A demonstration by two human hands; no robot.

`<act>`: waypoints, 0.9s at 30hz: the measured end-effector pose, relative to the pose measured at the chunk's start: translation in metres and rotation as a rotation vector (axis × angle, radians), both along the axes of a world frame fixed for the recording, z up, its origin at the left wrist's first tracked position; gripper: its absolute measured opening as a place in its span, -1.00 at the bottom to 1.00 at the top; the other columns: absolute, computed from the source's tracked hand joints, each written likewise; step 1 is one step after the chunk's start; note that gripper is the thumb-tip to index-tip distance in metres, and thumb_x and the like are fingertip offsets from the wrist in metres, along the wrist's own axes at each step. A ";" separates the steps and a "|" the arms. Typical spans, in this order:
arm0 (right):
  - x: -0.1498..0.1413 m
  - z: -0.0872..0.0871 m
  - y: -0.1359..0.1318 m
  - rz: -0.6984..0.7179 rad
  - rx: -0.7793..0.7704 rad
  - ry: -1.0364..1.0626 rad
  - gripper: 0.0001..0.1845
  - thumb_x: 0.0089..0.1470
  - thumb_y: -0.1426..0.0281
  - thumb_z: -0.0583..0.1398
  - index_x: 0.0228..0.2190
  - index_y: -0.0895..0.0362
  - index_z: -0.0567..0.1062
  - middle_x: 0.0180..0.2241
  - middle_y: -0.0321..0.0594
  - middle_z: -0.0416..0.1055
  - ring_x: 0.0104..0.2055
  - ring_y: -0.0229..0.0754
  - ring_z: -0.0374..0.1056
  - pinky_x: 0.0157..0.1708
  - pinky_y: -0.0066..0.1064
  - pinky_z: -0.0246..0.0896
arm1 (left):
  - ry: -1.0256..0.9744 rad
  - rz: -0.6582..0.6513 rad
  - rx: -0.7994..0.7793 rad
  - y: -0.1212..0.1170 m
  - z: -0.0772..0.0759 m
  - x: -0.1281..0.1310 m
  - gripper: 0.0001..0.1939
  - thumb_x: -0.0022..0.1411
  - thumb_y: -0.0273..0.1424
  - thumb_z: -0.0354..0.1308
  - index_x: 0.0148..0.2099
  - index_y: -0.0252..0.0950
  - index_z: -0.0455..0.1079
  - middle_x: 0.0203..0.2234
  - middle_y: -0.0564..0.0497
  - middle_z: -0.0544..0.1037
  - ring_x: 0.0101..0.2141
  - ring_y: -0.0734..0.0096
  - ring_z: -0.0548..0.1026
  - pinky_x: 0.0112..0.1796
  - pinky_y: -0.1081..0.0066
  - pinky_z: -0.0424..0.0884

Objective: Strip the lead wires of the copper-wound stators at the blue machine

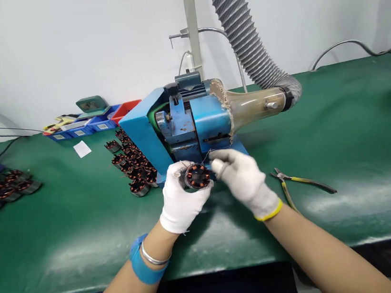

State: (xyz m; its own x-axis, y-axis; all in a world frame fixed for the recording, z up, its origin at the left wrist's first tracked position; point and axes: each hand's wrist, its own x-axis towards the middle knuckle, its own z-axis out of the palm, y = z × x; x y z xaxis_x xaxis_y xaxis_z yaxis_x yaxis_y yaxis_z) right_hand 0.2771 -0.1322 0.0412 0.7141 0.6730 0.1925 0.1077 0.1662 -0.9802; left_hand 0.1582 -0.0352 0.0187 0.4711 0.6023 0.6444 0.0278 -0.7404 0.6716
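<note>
My left hand [184,201], in a white glove, is wrapped round a motor stator [198,176]. Copper windings and a dark centre show on the stator's face, which is turned up toward me. A thin twisted wire [205,156] rises from its edge to the fingertips of my right hand [240,174]. That hand wears a greyish-white glove with a yellow cuff; its thumb and forefinger are closed at the wire, and the glove is slightly blurred. Both hands are just in front of a blue machine [178,124] with a translucent funnel [255,107].
Yellow-handled cutting pliers [293,179] lie open to the right. Several stators [132,162] stand left of the machine, and more [3,191] lie far left. Small blue bins [100,123] and a red bin [124,111] line the back. A grey hose [245,29] rises from the funnel.
</note>
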 end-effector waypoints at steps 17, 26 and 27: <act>0.011 -0.008 0.023 0.191 0.145 0.001 -0.47 -0.08 0.13 0.25 -0.10 0.14 0.38 -0.17 -0.15 0.51 -0.18 -0.11 0.46 -0.13 -0.25 0.44 | 0.042 0.127 0.129 -0.003 0.008 0.040 -0.47 -0.08 -0.38 0.25 0.00 -0.28 0.28 -0.15 -0.07 0.45 -0.15 0.27 0.52 -0.12 0.27 0.47; 0.014 -0.010 0.016 0.145 0.227 0.053 -0.46 -0.14 0.18 0.29 -0.11 0.14 0.38 -0.17 -0.16 0.50 -0.14 -0.11 0.44 -0.08 -0.25 0.38 | 0.058 0.121 0.082 -0.013 0.019 0.048 -0.53 -0.09 -0.33 0.25 -0.07 -0.30 0.34 -0.22 -0.07 0.51 -0.24 0.28 0.55 -0.20 0.30 0.50; 0.014 -0.011 0.016 0.138 0.232 0.059 -0.46 -0.15 0.18 0.29 -0.12 0.14 0.38 -0.17 -0.15 0.50 -0.14 -0.11 0.44 -0.07 -0.24 0.38 | 0.065 0.125 0.075 -0.013 0.020 0.048 -0.54 -0.09 -0.33 0.24 -0.08 -0.30 0.35 -0.22 -0.08 0.52 -0.24 0.28 0.55 -0.20 0.29 0.50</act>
